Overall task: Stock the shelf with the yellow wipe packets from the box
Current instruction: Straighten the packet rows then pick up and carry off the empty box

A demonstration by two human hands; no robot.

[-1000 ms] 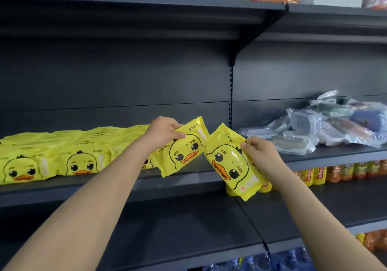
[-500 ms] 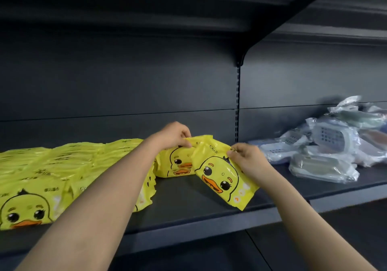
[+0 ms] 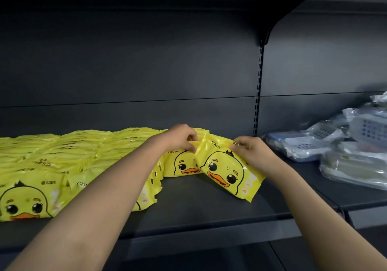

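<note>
Nearest, the front edge of the dark grey metal shelf (image 3: pixel 209 210) lies bare. Behind it, toward the shelf's right end, the right hand (image 3: pixel 252 153) pinches the top corner of a yellow plastic wipe packet printed with a duck face (image 3: pixel 228 173), which is tilted with its lower corner on the shelf. Beside it, the left hand (image 3: pixel 182 137) pinches the top seam of a second duck packet (image 3: pixel 181 164), which stands upright and is overlapped by the first. Rows of the same yellow packets (image 3: pixel 62 155) fill the shelf's left end. Clear-wrapped goods (image 3: pixel 335 147) sit in the neighbouring bay. The step in hand looks like seating two packets. Next, the tilted one needs straightening against its neighbour before release. The box is out of view.
</note>
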